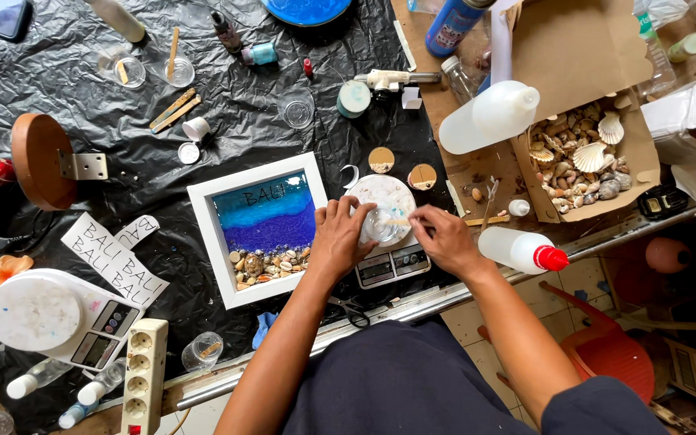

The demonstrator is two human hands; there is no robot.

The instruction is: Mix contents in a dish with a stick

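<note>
My left hand [338, 236] grips a small clear plastic cup [380, 224] that stands on the round plate of a digital scale [392, 262]. My right hand [443, 239] pinches a thin wooden stick [397, 220] whose tip is in the cup. Just left of my hands lies a white square frame [205, 216] with blue and purple resin, lettering at its top, and small stones and shells along its bottom edge.
A cardboard box of seashells [586, 157] sits at right, with white squeeze bottles [493, 115] and a red-capped bottle [523, 250] nearby. A second scale [58, 318], paper labels [114, 256], a power strip [145, 374], cups and sticks lie on black plastic sheeting [58, 72].
</note>
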